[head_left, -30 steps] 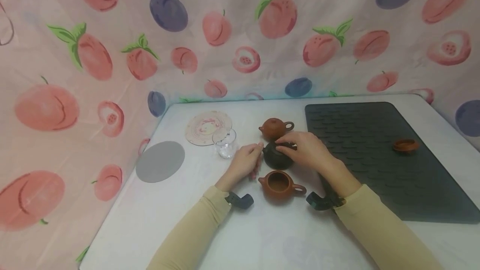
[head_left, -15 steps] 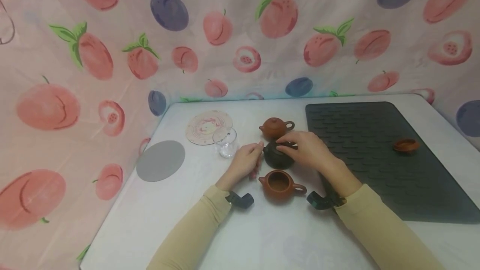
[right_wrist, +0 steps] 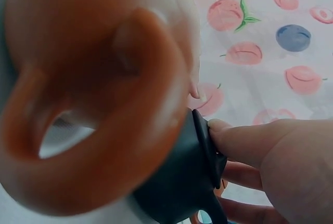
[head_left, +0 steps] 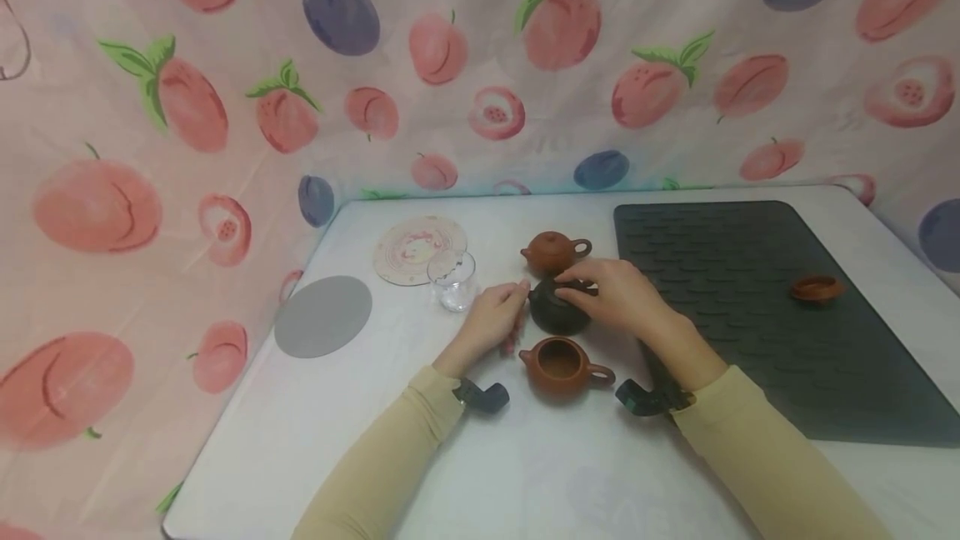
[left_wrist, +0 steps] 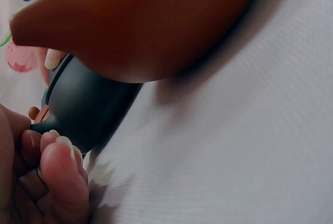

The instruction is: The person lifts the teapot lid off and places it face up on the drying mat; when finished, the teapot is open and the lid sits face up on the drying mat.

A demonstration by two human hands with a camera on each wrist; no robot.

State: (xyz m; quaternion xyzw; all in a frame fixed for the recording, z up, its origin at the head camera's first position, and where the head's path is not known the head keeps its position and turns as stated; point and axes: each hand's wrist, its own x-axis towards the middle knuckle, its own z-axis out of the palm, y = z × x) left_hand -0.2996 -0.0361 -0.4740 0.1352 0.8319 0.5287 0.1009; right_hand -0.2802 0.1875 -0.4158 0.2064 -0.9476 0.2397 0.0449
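A black teapot [head_left: 555,317] stands on the white table between two reddish-brown teapots. My left hand [head_left: 489,319] pinches the tip of its spout, as the left wrist view shows with the thumb and fingers [left_wrist: 65,169] around it. From the right, my right hand [head_left: 626,298] grips the black teapot's lid [right_wrist: 204,148], thumb and fingers at its top; the palm side is partly hidden. Nearest me, a lidless brown teapot [head_left: 553,384] shows its open mouth, spout left and handle right. The other brown teapot [head_left: 549,252], with its lid on, stands just behind the black one.
A dark ridged mat [head_left: 720,357] covers the table's right side, with a small brown lid [head_left: 816,290] lying on it. Left of my left hand are a clear glass [head_left: 455,294], a patterned round mat [head_left: 397,257] and a grey disc [head_left: 322,317]. A fruit-print cloth [head_left: 405,144] hangs behind.
Everything sits slightly higher in the head view, which has tipped a little. Both hands keep their places on the black teapot.
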